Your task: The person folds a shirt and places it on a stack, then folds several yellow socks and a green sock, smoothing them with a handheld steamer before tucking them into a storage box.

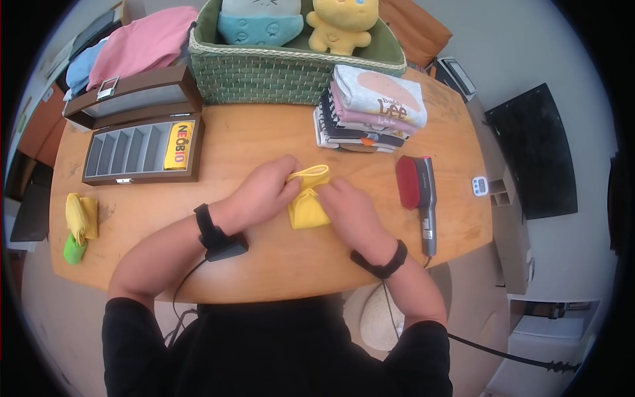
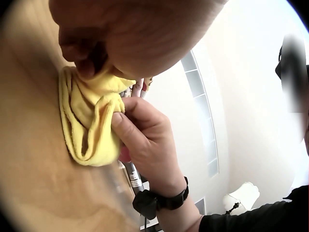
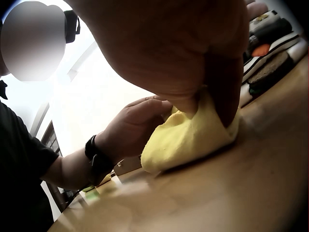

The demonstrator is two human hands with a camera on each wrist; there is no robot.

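Note:
A folded yellow sock point(image 1: 307, 212) lies at the middle of the table, its opening facing up between both hands. My left hand point(image 1: 261, 190) pinches the open edge on the left, fingers partly hidden by the cloth. From the right, my right hand point(image 1: 354, 215) grips the sock; in the left wrist view its thumb and forefinger pinch the cuff point(image 2: 113, 108). The folded layers bulge below the fingers in the right wrist view. Another yellow sock point(image 1: 81, 217) with a green end point(image 1: 74, 251) rests at the table's left edge.
A brown compartment box point(image 1: 192, 155) stands open at left, a folded yellow NEOBIO sock point(image 1: 178, 147) in one slot. Behind are a green basket point(image 1: 264, 79) of plush toys and stacked folded shirts point(image 1: 377, 109). A red-faced brush point(image 1: 423, 198) and small timer point(image 1: 479, 186) lie right.

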